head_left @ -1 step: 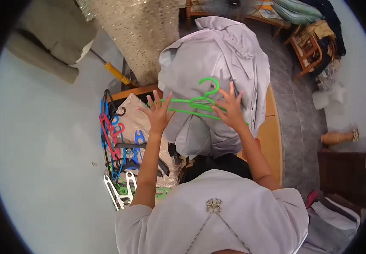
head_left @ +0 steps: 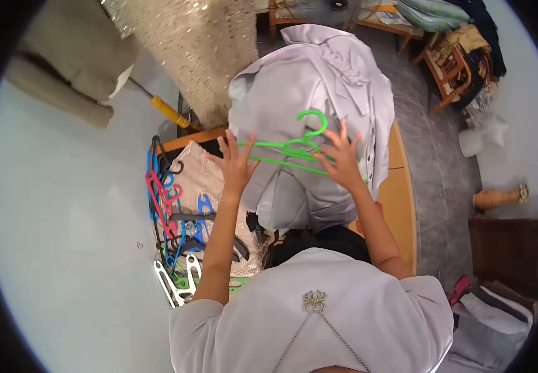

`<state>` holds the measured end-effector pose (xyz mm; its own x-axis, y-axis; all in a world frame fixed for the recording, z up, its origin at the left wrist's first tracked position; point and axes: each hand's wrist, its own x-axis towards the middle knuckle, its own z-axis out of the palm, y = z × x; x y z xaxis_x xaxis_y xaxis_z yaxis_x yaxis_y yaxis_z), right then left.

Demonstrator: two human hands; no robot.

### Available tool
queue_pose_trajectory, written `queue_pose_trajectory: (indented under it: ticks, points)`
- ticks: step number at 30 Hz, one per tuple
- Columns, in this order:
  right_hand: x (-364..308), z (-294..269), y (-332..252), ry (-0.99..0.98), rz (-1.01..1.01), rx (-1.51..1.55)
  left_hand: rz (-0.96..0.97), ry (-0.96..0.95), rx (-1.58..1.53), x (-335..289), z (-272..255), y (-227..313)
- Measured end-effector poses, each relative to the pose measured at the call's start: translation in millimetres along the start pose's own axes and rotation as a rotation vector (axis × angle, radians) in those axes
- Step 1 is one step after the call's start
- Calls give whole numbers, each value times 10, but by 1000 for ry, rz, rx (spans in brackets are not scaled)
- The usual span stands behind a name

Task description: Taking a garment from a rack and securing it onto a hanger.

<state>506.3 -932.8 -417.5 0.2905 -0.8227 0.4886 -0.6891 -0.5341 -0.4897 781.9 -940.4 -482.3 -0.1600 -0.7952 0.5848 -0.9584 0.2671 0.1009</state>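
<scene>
A bright green plastic clothes hanger spans the space between my hands, its hook toward the far side. Behind it a pale lilac-grey buttoned garment is spread out in folds. My left hand is over the hanger's left end, fingers spread wide. Over the right part of the hanger is my right hand, also with its fingers apart. The hanger's right tip shows past that wrist. Both hands look to be touching the hanger, but neither is closed around it.
Left of the garment, several coloured hangers lie on beige cloth, with a white hanger nearest me. A sequinned cloth hangs at the far left, beside a yellow-handled tool. A wooden chair stands far right, near an orange vase.
The hanger's hook has shifted slightly right and away from me. Both hands keep their spread pose, and the whole view has moved a little.
</scene>
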Motion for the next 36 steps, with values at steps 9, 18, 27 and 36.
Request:
queue_pose_trajectory:
  ticks: [9,18,27,36]
  points:
    - [-163,-1148,1042,542,357,-151,125,213,-111,1452,587,1152]
    - [-338,-1571,1801,582,396,-266,145,-156,-105,2559,1220,1831]
    - [-100,-1528,2182,659,419,-222,244,-103,-33,2513,1370,2091]
    - [161,-1362,2109,680,349,-169,283,-100,155,2524,1491,2138]
